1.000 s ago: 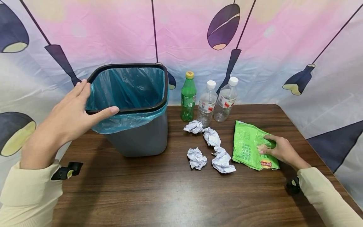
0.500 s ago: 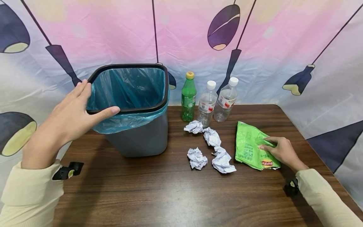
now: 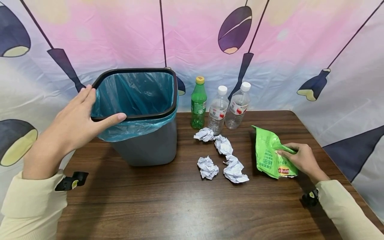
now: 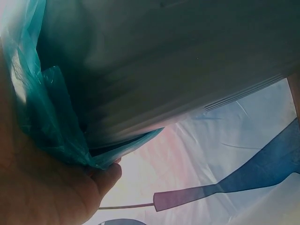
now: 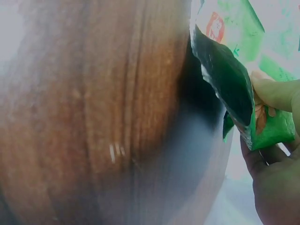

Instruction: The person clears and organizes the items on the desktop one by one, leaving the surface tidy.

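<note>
At the right side of the table, my right hand (image 3: pixel 303 160) pinches a green chip bag (image 3: pixel 267 155) between thumb and fingers. The bag is bent upward near the grip, and its torn end gapes in the right wrist view, where the thumb (image 5: pixel 276 93) presses on its printed side. My left hand (image 3: pixel 70 123) rests with straight fingers against the left rim of a grey trash bin (image 3: pixel 147 146), its thumb lying along the near rim. A blue bin liner (image 4: pixel 56 117) folds over that rim beside the palm.
Several crumpled paper balls (image 3: pixel 208 167) lie between bin and bag. Behind them stand a green bottle (image 3: pixel 198 106) with a yellow cap and two clear bottles (image 3: pixel 217 113) with white caps. A printed curtain (image 3: pixel 192 40) hangs behind the wooden table (image 3: pixel 180 206).
My right hand has closed its thumb and fingers on the chip bag, which has shifted slightly right and buckled upward. The left hand and the bin stay in place.
</note>
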The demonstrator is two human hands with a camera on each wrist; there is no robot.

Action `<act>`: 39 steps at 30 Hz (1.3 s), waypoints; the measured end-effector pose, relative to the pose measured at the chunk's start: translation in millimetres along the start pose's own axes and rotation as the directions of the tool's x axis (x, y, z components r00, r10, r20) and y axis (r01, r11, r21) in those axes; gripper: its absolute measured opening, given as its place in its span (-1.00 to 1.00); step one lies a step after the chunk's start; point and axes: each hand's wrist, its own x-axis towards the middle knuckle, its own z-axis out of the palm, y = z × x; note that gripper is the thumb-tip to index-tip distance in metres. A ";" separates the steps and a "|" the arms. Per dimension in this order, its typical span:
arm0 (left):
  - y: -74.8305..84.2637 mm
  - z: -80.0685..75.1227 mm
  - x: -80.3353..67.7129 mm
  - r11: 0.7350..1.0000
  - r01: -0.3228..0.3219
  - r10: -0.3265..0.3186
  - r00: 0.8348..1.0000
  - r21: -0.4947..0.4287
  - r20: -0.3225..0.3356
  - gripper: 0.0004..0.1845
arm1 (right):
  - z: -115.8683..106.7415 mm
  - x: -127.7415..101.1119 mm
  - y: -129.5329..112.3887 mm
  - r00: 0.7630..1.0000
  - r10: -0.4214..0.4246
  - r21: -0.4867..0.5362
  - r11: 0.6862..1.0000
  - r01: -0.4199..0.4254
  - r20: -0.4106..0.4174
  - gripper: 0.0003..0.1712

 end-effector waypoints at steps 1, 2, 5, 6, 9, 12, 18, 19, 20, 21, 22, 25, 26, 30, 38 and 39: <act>-0.2 0.0 -0.3 1.000 0.000 0.000 1.000 -0.001 -0.001 0.21 | -0.4 0.2 -0.8 1.000 0.000 0.000 1.000 0.000 -0.010 -0.68; -0.4 -0.1 -0.7 1.000 0.001 -0.001 1.000 0.000 -0.002 0.21 | -0.7 0.6 -1.6 1.000 0.000 0.000 1.000 0.000 -0.020 -0.69; -1.0 -0.5 -1.6 1.000 0.003 -0.003 1.000 0.000 -0.004 0.21 | -1.4 1.6 -3.4 0.998 -0.011 0.001 1.000 0.011 -0.055 -0.70; -1.4 -0.7 -1.8 1.000 0.002 -0.002 1.000 -0.001 -0.003 0.21 | -1.6 1.8 -3.9 0.998 -0.015 0.003 1.000 0.016 -0.066 -0.71; -1.4 -1.4 -2.5 1.000 0.003 -0.003 1.000 -0.001 -0.005 0.22 | -2.7 2.1 -5.0 0.993 -0.053 0.004 0.999 0.054 -0.103 -0.71; -1.2 -1.8 -3.1 1.000 0.005 -0.005 1.000 -0.002 -0.002 0.22 | -4.5 2.0 -5.7 0.985 -0.098 0.003 0.995 0.099 -0.142 -0.71; -0.3 -2.0 -3.6 1.000 0.015 -0.015 1.000 -0.001 0.008 0.23 | -10.4 1.3 -8.9 0.966 -0.141 0.010 0.989 0.146 -0.217 -0.68; -0.2 -2.1 -3.6 1.000 0.016 -0.016 1.000 -0.002 0.008 0.23 | -11.5 1.4 -9.9 0.964 -0.137 0.016 0.989 0.144 -0.229 -0.68; -0.1 -2.2 -3.6 1.000 0.016 -0.016 1.000 -0.003 0.008 0.23 | -12.7 1.5 -11.0 0.963 -0.128 0.026 0.990 0.138 -0.238 -0.67; 0.0 -2.4 -3.5 1.000 0.016 -0.016 1.000 -0.003 0.007 0.23 | -13.9 1.6 -12.2 0.961 -0.120 0.030 0.991 0.132 -0.250 -0.67; 0.3 -2.4 -3.5 1.000 0.016 -0.016 1.000 -0.004 0.007 0.23 | -15.0 1.8 -13.3 0.960 -0.109 0.037 0.992 0.122 -0.259 -0.66; 1.4 -2.7 -3.5 1.000 0.013 -0.013 1.000 -0.008 0.008 0.23 | -18.8 2.0 -16.9 0.957 -0.065 0.059 0.995 0.085 -0.281 -0.63; 1.8 -2.8 -3.5 1.000 0.011 -0.011 1.000 -0.010 0.007 0.22 | -20.1 2.0 -18.3 0.957 -0.046 0.070 0.995 0.069 -0.287 -0.63; 2.9 -2.7 -3.6 1.000 0.007 -0.007 1.000 -0.012 0.006 0.22 | -24.6 2.3 -26.4 0.948 0.055 0.149 0.989 -0.008 -0.313 -0.57; 3.6 -2.9 -3.0 1.000 0.006 -0.006 1.000 -0.013 0.013 0.23 | -35.5 9.0 -47.4 0.872 0.180 0.293 0.955 -0.045 -0.456 -0.58; 4.0 -2.9 -2.9 1.000 0.006 -0.006 1.000 -0.013 0.012 0.23 | -37.1 10.4 -50.3 0.860 0.185 0.307 0.951 -0.035 -0.475 -0.59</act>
